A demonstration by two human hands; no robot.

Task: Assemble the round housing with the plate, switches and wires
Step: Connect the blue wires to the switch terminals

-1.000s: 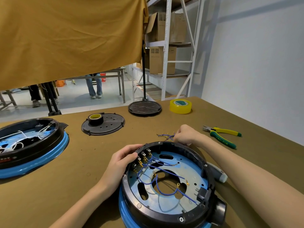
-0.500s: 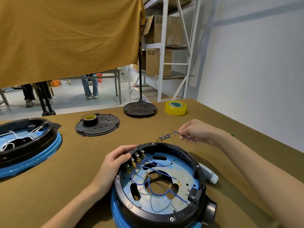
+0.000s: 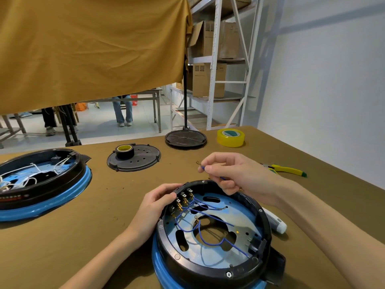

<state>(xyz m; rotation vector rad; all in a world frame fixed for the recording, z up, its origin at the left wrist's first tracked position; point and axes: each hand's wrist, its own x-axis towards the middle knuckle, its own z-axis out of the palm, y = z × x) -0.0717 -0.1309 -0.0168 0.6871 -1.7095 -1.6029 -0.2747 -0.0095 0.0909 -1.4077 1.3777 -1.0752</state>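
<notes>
Blue wire (image 3: 202, 168) pinched in your right hand (image 3: 235, 174) above the round housing (image 3: 212, 232); your left hand (image 3: 156, 203) fingers curl on its rim by the switches (image 3: 183, 200).

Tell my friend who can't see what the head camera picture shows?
A person's right hand pinches a blue wire above a round black housing, while the left hand grips its rim by the switches. Pliers and yellow tape lie on the table.

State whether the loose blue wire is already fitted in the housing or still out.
Out: the right hand pinches the wire above the housing.
</notes>
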